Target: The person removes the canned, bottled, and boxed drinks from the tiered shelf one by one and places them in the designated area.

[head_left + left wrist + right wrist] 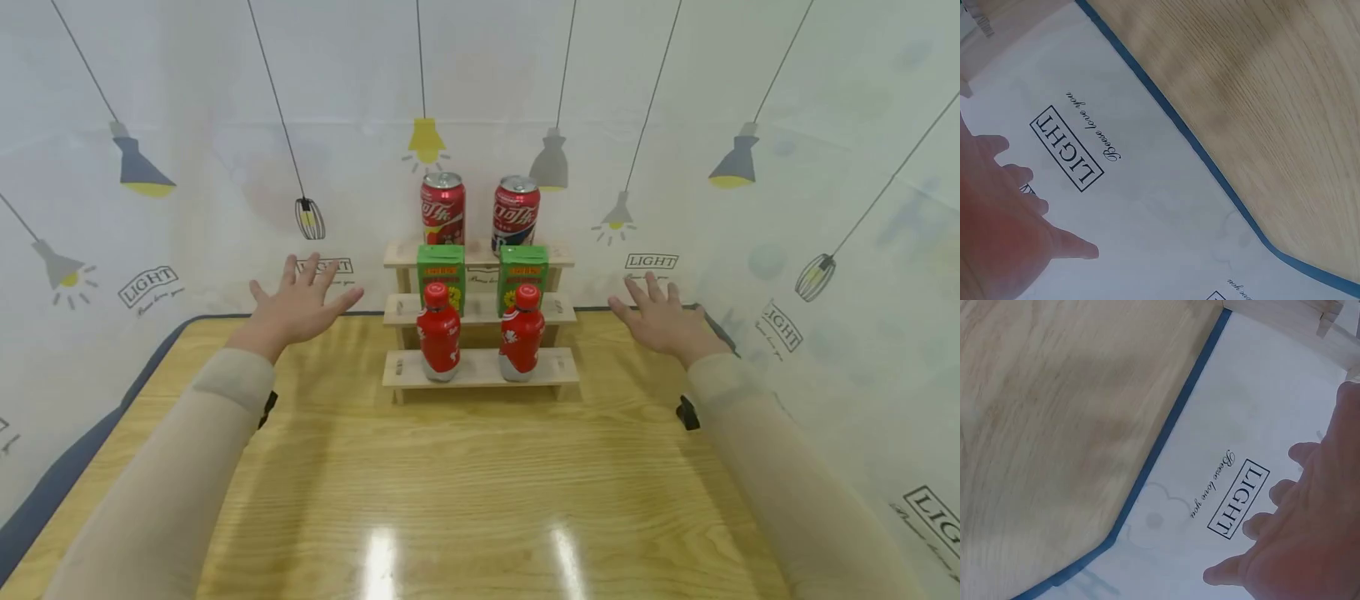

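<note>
My left hand (298, 307) is held out left of a three-step wooden rack (480, 377), fingers spread and holding nothing. On the other side of the rack my right hand (663, 321) is spread the same way, also bare. Neither touches the rack. Two red bottles (439, 337) with red caps stand upright on its lowest step. Two green cartons (522, 271) stand behind them on the middle step, partly covered by the bottles. Two red cola cans (443, 208) are on the top step, their lower parts partly hidden by the cartons.
The wooden table (480, 483) has a dark blue edge (1179, 122). Behind and beside it hangs a white curtain (345, 67) printed with lamps and "LIGHT" lettering. A small black object (687, 412) shows by the right forearm, another black piece (267, 410) by the left.
</note>
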The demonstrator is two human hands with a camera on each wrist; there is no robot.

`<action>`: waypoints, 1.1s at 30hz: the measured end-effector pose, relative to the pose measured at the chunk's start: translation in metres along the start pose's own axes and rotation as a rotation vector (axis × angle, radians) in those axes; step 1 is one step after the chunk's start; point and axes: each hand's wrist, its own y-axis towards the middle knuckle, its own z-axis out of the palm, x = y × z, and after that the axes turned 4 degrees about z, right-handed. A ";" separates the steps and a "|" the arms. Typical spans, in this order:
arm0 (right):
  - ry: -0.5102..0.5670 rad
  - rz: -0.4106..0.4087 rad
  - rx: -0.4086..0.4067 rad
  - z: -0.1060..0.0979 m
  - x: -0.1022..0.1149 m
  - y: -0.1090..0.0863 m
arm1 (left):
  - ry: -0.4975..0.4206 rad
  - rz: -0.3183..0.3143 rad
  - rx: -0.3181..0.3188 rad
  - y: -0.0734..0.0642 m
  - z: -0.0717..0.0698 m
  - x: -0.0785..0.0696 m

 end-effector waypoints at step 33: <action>0.206 -0.191 -0.067 -0.116 0.182 -0.001 | -0.104 0.098 0.220 -0.012 0.078 -0.068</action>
